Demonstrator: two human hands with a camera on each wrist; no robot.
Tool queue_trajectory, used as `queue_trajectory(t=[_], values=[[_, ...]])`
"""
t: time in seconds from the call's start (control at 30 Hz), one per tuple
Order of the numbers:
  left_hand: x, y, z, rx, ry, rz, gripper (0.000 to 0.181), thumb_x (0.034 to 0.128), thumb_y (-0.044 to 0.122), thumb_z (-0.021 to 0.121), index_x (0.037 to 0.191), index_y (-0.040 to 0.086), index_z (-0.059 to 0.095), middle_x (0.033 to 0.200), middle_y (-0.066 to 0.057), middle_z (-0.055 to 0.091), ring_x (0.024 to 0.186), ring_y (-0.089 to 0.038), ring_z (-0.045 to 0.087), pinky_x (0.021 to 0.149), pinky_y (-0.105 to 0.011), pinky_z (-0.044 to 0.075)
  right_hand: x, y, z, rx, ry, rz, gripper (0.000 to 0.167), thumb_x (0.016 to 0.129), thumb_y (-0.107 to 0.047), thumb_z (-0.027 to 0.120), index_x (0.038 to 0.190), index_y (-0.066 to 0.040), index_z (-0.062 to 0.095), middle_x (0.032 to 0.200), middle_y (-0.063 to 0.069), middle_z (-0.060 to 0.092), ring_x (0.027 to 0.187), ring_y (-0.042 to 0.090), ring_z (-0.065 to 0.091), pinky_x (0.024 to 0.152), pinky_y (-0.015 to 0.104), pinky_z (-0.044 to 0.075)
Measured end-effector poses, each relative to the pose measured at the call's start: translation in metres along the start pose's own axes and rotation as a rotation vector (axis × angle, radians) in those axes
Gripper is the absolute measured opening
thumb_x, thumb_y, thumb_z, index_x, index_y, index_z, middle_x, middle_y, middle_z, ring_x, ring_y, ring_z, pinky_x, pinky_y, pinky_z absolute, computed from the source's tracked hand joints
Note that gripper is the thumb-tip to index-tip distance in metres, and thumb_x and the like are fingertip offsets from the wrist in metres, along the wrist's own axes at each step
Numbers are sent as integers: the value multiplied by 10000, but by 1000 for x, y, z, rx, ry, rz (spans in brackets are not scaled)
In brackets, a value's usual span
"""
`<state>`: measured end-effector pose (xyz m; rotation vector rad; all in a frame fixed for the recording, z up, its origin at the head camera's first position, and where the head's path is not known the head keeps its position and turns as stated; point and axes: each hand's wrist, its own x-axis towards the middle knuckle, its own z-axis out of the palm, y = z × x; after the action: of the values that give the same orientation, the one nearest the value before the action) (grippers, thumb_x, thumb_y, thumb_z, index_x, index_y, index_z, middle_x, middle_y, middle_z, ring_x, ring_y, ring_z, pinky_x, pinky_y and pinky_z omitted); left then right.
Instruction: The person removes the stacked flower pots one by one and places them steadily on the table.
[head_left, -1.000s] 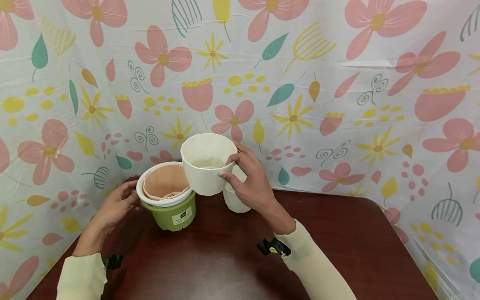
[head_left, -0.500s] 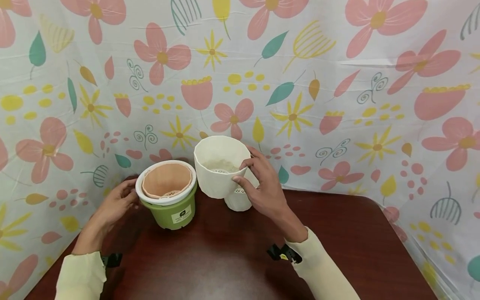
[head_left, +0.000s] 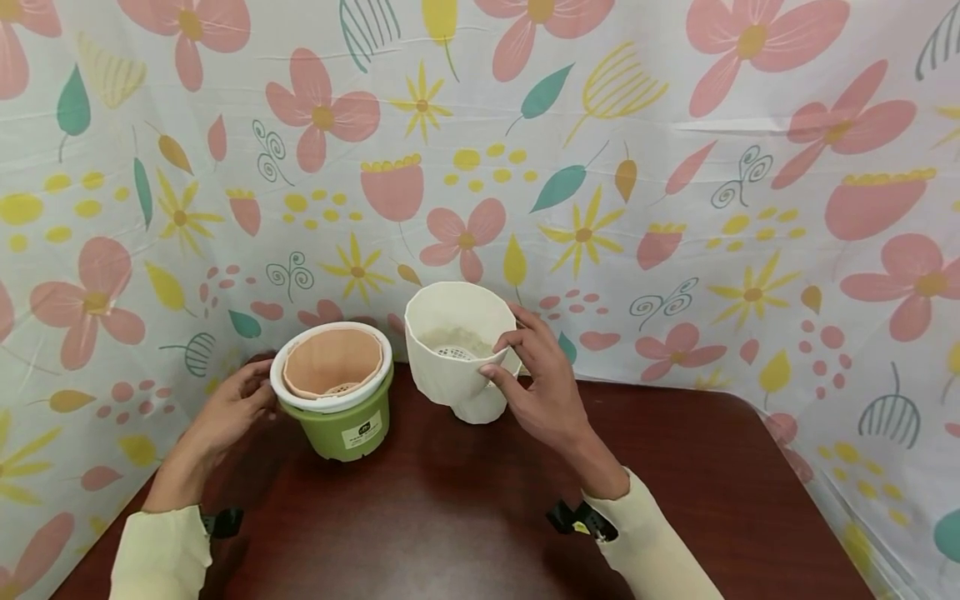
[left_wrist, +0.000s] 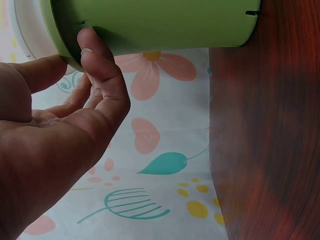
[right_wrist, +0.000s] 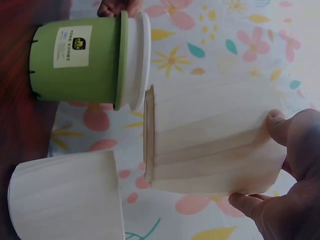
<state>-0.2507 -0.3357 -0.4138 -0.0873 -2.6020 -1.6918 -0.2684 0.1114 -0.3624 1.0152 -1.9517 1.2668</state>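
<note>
My right hand (head_left: 546,387) pinches the rim of a white faceted pot (head_left: 450,373), thumb outside; drain holes show in its bottom. In the right wrist view that pot (right_wrist: 215,140) hangs in the air, apart from a smaller white pot (right_wrist: 67,197). The smaller pot (head_left: 480,407) stands on the table, partly hidden behind the held one. At the left, a green pot (head_left: 345,433) with a label holds a white-rimmed pot (head_left: 281,385) and a peach pot (head_left: 330,358) nested inside. My left hand (head_left: 232,412) touches its rim; in the left wrist view curved fingers (left_wrist: 107,75) rest against the rim.
A dark red-brown table (head_left: 420,517) lies under the pots. A flower-patterned cloth (head_left: 600,192) hangs behind the table and along its left side, close behind the pots.
My right hand has carried the white pot to the right and slightly down, away from the green pot and over the smaller white pot. My left hand has hardly moved.
</note>
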Motion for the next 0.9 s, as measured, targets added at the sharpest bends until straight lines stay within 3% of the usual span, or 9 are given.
queue_trajectory(t=[0.27,0.6,0.9], values=[[1,0,1,-2,-4,1,575,1161,268,447,1629,-25,288,1277,-116,564,938,-144,633,782,-318,583,-9,0,-10,-40,16,6,275,881,20,841,1047,-57,636,1534,234,500,1513,354,408,1109,438,496],[3,-4,1,-1,-2,-18,571,1164,241,433,1639,-28,266,1306,-119,562,943,-124,633,784,-309,582,-20,1,-14,81,14,42,281,876,96,808,1063,2,620,1574,271,426,1504,413,416,1112,406,471],[2,-3,1,8,-1,-5,570,1164,255,436,1631,-30,278,1272,-89,574,938,-116,638,782,-313,582,-30,-2,-24,87,16,81,289,874,126,793,1074,23,612,1605,240,403,1494,427,424,1099,390,472]])
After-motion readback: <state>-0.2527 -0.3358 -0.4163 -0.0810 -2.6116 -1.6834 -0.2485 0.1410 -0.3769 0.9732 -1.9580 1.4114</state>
